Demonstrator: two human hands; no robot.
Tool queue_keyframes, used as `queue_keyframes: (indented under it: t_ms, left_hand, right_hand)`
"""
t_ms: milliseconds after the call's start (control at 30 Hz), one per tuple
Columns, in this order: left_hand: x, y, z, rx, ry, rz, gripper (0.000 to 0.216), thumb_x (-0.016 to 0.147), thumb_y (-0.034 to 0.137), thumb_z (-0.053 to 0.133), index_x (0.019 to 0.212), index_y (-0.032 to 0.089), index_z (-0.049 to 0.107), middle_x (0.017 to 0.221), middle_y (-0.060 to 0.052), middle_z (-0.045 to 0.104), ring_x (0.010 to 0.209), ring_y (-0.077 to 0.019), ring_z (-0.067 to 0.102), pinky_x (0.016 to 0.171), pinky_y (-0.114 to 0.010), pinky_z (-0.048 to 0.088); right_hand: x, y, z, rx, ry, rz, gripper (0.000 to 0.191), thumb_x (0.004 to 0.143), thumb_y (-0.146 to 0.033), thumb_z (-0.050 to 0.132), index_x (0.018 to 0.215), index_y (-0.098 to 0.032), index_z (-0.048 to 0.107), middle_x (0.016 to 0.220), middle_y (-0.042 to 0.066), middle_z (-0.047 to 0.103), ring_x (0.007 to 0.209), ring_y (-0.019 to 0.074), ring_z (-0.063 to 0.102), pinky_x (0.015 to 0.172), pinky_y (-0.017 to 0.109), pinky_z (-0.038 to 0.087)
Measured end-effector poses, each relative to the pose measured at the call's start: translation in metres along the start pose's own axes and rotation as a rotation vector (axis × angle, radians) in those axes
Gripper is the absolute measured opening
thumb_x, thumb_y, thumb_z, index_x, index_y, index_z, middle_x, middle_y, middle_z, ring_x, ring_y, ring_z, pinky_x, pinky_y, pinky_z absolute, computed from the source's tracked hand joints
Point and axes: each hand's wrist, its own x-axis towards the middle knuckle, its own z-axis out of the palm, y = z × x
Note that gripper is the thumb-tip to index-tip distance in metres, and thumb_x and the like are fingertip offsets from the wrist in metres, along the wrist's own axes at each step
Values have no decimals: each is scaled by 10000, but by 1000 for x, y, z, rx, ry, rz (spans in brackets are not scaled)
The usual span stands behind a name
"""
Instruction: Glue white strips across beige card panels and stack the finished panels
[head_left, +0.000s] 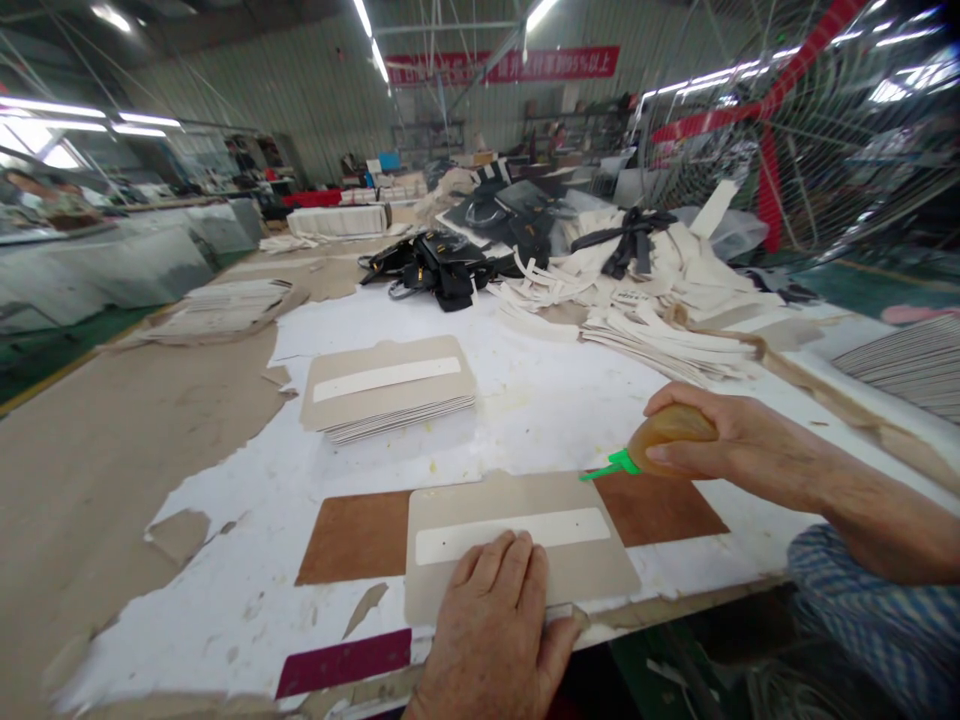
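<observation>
A beige panel [450, 590] with rounded corners and a white strip [555, 529] across it lies near the table's front edge. My left hand [491, 625] rests flat on its lower middle, fingers stretched out. In my right hand [720, 435] is an amber squeeze bottle [671, 438], tilted to the left. Its green nozzle [615, 464] points at the panel's upper right corner; whether the tip touches, I cannot tell. Brown pieces show on both sides of the panel, one at the left [356, 538] and one at the right [660, 508].
Behind the panel stands a stack of similar panels [386, 385]. Farther back lie black straps and bag parts [442, 265] and a heap of cream strips [645, 290]. A maroon strip [345, 662] lies at the front edge. A large fan [772, 120] stands at the right.
</observation>
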Motion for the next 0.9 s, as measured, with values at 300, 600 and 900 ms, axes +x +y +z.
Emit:
queue_keyframes:
  t_ms: [300, 600, 900]
  left_hand:
    - [1, -1, -1, -9, -20, -9, 523, 1090, 547, 413, 1290, 146, 683, 1319, -110, 770, 1158, -295, 729, 970, -463, 621]
    - [1, -1, 1, 5, 1, -3, 530, 1098, 548, 392, 1275, 145, 688, 1300, -108, 778, 1154, -286, 734, 966, -441, 612]
    - [1, -1, 0, 3, -2, 4, 510, 1090, 544, 419, 1272, 149, 687, 1295, -100, 780, 1145, -284, 736, 960, -440, 617]
  right_hand:
    - [2, 4, 10, 86, 0, 0, 364, 819, -594, 697, 989, -277, 639, 720, 0, 703, 683, 248, 623, 629, 375, 442]
    - [5, -16, 27, 117, 13, -26, 330, 795, -553, 677, 964, -274, 632, 723, -17, 707, 707, 245, 652, 648, 360, 474]
    - [1, 7, 15, 59, 27, 13, 352, 817, -589, 674, 986, -284, 629, 743, -2, 706, 707, 258, 642, 643, 376, 452]
